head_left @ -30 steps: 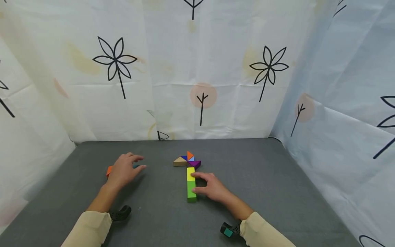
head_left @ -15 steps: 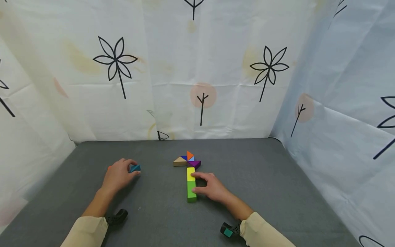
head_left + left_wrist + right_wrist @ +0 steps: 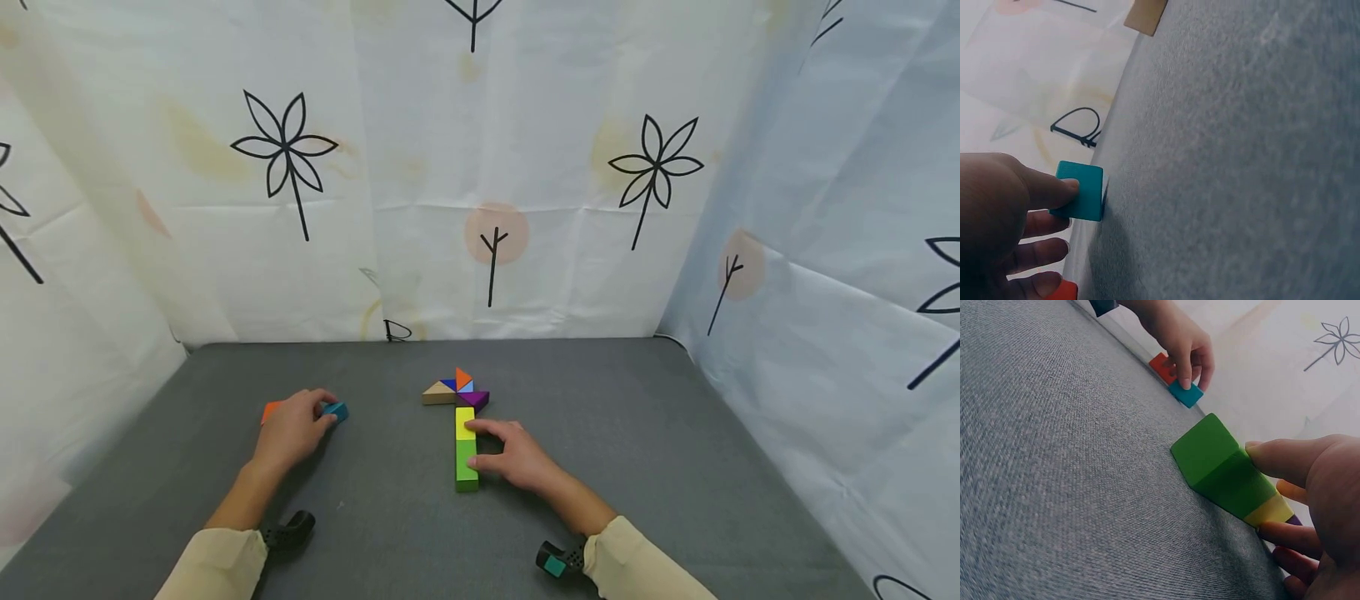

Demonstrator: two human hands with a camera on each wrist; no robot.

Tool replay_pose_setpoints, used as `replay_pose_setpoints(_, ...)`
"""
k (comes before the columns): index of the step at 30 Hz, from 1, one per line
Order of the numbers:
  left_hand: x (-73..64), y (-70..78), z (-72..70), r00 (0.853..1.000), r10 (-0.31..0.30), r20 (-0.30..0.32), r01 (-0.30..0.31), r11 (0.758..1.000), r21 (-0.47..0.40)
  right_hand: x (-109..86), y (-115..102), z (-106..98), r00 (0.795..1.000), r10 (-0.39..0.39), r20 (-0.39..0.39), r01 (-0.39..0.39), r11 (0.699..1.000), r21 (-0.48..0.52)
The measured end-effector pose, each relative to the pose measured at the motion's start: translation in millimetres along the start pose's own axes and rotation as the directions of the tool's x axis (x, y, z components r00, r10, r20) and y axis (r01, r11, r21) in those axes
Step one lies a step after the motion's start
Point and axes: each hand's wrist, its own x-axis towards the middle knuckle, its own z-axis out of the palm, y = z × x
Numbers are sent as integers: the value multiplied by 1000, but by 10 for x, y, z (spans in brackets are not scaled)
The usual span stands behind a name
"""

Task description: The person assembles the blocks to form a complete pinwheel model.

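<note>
My left hand point(image 3: 292, 431) pinches a teal block point(image 3: 1082, 192) between thumb and finger, low at the left of the table. Whether the block touches the cloth I cannot tell. Just behind that hand lies an orange block point(image 3: 270, 411), partly hidden by it. At the centre, my right hand point(image 3: 517, 454) rests loosely along a column of blocks, thumb against the green block point(image 3: 1229, 465) and a fingertip on the yellow block point(image 3: 464, 414). Above the column a purple triangle point(image 3: 474, 399), a wood-coloured triangle point(image 3: 438, 395), an orange triangle point(image 3: 462, 377) and small blue pieces form a fan.
Grey cloth point(image 3: 390, 517) covers the table. White patterned curtains point(image 3: 420, 167) stand behind it and along both sides. Each wrist wears a dark band, such as the right wristband point(image 3: 558, 558).
My left hand has drawn back a little, its fingers closing on the teal block, then shifted slightly right. More of the teal block shows now. My right hand stays on the column.
</note>
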Motion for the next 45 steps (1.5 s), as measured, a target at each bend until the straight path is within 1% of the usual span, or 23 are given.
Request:
replay_pose_setpoints(7,2,108,-16,1000,24,-14,-24,1000,-7,-1,-12,3,1000,-10,3,10,1000,8)
replay_pose_setpoints(10,6,187,-29,1000,28,-12,-28,999,-19,-3,-13,3,1000,-15,3,15,1000,7)
replay_pose_setpoints(17,11,384,-16,998,59,-13,-60,997,-46,-6,-10,8,1000,-29,-4,29,999,13)
replay_pose_setpoints(22,43,525,-5,997,74,-24,-76,994,-72,-4,2,10,999,-40,-5,39,999,-4)
replay_pose_setpoints(26,88,617,63,996,86,-29,-88,993,-76,-8,16,16,999,-49,-8,48,999,-12)
replay_pose_setpoints(32,137,779,202,995,98,-11,-98,992,-80,-19,0,14,999,-45,-13,44,999,-14)
replay_pose_setpoints(38,184,892,384,995,100,23,-98,993,-68,-8,-3,14,1000,0,1,0,1000,-15)
replay_pose_setpoints(39,194,905,413,994,107,26,-105,992,-64,-8,-5,13,1000,15,1,-15,1000,-13)
replay_pose_setpoints(43,230,957,506,989,144,22,-143,989,-48,-8,-6,10,1000,30,-7,-30,1000,-1)
replay_pose_setpoints(45,240,986,538,987,162,20,-161,986,-46,-9,-4,8,1000,17,-11,-17,1000,-4)
